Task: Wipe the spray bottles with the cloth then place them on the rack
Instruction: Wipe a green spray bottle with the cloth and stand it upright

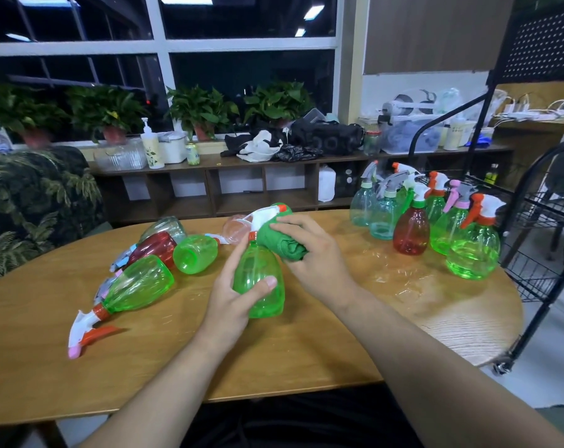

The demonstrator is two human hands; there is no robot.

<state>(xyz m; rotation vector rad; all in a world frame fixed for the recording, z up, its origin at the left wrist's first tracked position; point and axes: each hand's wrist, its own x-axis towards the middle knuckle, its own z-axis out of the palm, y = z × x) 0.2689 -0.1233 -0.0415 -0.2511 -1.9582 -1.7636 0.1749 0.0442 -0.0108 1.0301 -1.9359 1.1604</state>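
Under the right hand [309, 257], cloth [276, 242] partly hides the bottle [258, 286].

One wide-angle view looks out from the person's head, facing forward and tilted down across the wooden desk [306, 357]. It sits close: both forearms enter from the bottom edge, and the left hand [232, 299] gripping a green spray bottle [258, 273] and the right hand [309, 253] holding the cloth [280, 244] fill the centre. Beyond, it reaches the window [251, 79] ahead and the black rack [533, 218] at the right edge.
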